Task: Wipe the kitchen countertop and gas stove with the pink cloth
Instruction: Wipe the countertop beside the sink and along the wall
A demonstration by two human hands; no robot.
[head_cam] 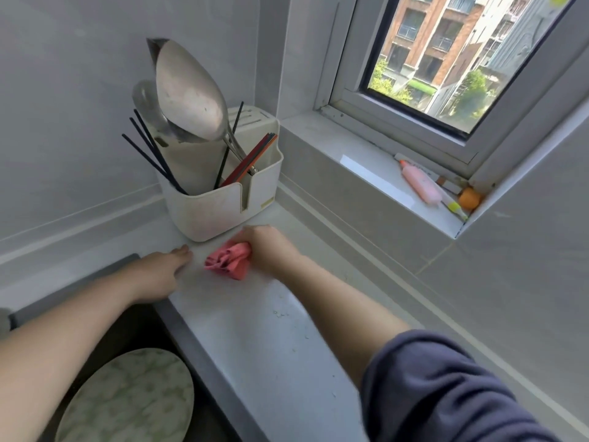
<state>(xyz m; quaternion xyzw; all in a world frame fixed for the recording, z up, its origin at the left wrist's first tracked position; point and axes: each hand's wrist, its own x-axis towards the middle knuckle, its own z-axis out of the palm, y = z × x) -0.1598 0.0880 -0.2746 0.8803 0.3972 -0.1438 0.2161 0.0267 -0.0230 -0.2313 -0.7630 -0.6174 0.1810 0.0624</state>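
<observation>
The pink cloth (230, 260) lies bunched on the white countertop (255, 330), just in front of the utensil holder. My right hand (271, 248) grips the cloth from its right side and presses it onto the surface. To the left of the cloth, my left hand (159, 272) rests flat on the countertop with its fingers stretched out, near the sink's corner. The gas stove is not in view.
A white utensil holder (220, 199) with chopsticks, a ladle and a metal spatula stands in the corner against the wall. A sink (105, 346) with a patterned plate (127, 400) lies at lower left. On the window sill (376, 173) lie a pink bottle (420, 185) and an orange object (469, 198).
</observation>
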